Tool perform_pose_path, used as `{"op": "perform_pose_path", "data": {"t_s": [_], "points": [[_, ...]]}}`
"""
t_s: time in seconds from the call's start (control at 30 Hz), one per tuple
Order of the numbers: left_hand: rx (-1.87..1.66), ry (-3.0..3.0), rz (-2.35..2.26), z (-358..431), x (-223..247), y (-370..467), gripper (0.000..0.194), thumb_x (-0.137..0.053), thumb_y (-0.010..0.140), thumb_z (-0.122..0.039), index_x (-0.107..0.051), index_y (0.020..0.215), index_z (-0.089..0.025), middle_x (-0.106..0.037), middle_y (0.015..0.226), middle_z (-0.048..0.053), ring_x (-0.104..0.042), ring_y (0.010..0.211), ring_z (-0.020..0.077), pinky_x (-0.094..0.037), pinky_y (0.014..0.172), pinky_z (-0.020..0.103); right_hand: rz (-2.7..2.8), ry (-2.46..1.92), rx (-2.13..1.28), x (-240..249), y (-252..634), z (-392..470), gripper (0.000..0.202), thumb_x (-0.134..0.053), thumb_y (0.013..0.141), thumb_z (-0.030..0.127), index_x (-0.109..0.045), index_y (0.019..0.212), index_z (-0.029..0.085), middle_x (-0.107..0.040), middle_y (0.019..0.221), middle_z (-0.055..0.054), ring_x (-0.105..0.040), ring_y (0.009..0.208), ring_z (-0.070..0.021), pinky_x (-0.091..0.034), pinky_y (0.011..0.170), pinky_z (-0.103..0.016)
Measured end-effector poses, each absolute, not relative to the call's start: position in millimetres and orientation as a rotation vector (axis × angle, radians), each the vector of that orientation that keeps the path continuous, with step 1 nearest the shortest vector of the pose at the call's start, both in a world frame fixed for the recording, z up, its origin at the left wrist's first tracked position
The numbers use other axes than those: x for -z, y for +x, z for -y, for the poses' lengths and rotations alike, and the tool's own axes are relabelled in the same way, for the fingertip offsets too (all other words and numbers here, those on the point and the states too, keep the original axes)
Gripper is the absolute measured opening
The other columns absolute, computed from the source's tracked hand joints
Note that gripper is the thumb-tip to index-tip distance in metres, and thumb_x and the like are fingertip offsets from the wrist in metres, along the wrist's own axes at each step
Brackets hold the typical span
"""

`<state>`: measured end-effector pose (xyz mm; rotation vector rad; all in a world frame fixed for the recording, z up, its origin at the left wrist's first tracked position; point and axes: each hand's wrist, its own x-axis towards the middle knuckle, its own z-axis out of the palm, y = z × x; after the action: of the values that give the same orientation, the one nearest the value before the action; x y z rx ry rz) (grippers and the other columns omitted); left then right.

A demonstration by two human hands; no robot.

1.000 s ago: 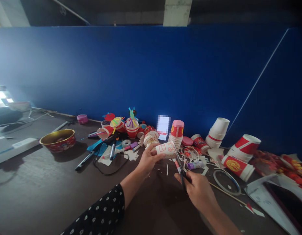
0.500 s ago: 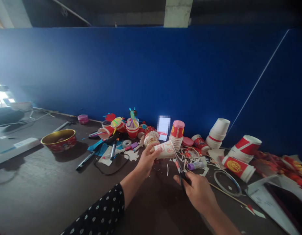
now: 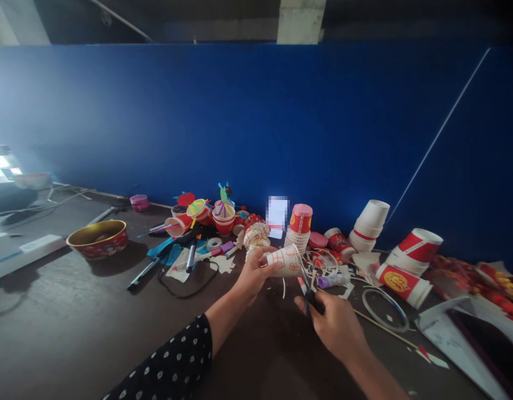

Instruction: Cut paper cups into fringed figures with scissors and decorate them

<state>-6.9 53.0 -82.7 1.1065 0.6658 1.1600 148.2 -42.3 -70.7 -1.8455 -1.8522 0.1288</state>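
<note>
My left hand [image 3: 253, 273] grips the base end of a white paper cup [image 3: 283, 262] with red line drawings on it. The cup lies on its side in the air, its mouth end toward the right. In my right hand [image 3: 331, 318] is a pair of scissors [image 3: 307, 291] with dark handles. Its blades point up and away and reach the cup's right end; whether they are cutting into the rim is too small to tell. Behind the cup stands a stack of paper cups [image 3: 300, 225] with a red one and a pink top.
A gold-lined red bowl [image 3: 99, 240] stands at left. Markers [image 3: 192, 255], a tape roll [image 3: 215, 243] and decorated cups [image 3: 224, 219] lie at mid-left. To the right are a purple glue stick [image 3: 331, 280], white rings [image 3: 385, 310], more cups [image 3: 402, 282] and a white box [image 3: 456, 328].
The cup has shifted slightly down and right and turned a little in my left hand, so more of its red drawing shows. My right hand and the scissors have barely moved.
</note>
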Motion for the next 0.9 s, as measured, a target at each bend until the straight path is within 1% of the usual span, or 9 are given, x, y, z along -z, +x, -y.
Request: {"op": "perform_pose_path", "data": {"t_s": [0.13, 0.27, 0.4, 0.6, 0.9], "points": [[-1.144, 1.136, -0.652, -50.9, 81.0, -6.2, 0.042, -0.072, 0.057, -0.027, -0.051, 0.092, -0.018, -0.062, 0.074, 0.001, -0.057, 0.061, 0.0115, -0.040, 0.050, 0.018, 1.828, -1.849, -0.122, 71.4, 148.5, 41.8, 0.041, -0.041, 0.079, 0.050, -0.055, 0.056, 0.019, -0.064, 0.053, -0.005, -0.053, 0.047, -0.0154, -0.028, 0.046, -0.023], [-1.157, 1.154, -0.633, -51.9, 80.6, -7.8, 0.040, -0.071, 0.058, -0.023, -0.050, 0.093, -0.018, -0.062, 0.077, 0.002, -0.056, 0.061, 0.0104, -0.040, 0.050, 0.018, 1.827, -1.822, -0.172, 70.8, 148.7, 42.2, 0.039, -0.042, 0.079, 0.048, -0.057, 0.058, 0.019, -0.065, 0.056, -0.005, -0.054, 0.049, -0.0158, -0.030, 0.047, -0.023], [-1.169, 1.168, -0.618, -53.3, 80.8, -8.7, 0.041, -0.069, 0.059, -0.019, -0.049, 0.095, -0.017, -0.062, 0.079, 0.002, -0.057, 0.064, 0.0106, -0.042, 0.056, 0.020, 1.846, -1.795, -0.162, 69.7, 148.5, 42.9, 0.038, -0.042, 0.080, 0.047, -0.055, 0.057, 0.019, -0.064, 0.055, -0.005, -0.054, 0.050, -0.0159, -0.031, 0.048, -0.023], [-1.191, 1.168, -0.636, -54.0, 81.9, -8.4, 0.042, -0.070, 0.058, -0.021, -0.051, 0.095, -0.018, -0.062, 0.081, 0.002, -0.058, 0.066, 0.0118, -0.043, 0.057, 0.021, 1.823, -1.786, -0.174, 69.3, 148.0, 42.4, 0.035, -0.045, 0.079, 0.043, -0.054, 0.055, 0.019, -0.062, 0.051, -0.003, -0.053, 0.049, -0.0153, -0.029, 0.046, -0.023], [-1.209, 1.168, -0.669, -52.6, 78.7, -8.0, 0.044, -0.071, 0.056, -0.021, -0.051, 0.095, -0.017, -0.062, 0.082, 0.002, -0.058, 0.066, 0.0128, -0.043, 0.057, 0.021, 1.834, -1.781, -0.202, 66.3, 146.9, 43.3, 0.036, -0.043, 0.080, 0.044, -0.056, 0.057, 0.019, -0.060, 0.051, -0.002, -0.051, 0.050, -0.0153, -0.030, 0.048, -0.023]]}}
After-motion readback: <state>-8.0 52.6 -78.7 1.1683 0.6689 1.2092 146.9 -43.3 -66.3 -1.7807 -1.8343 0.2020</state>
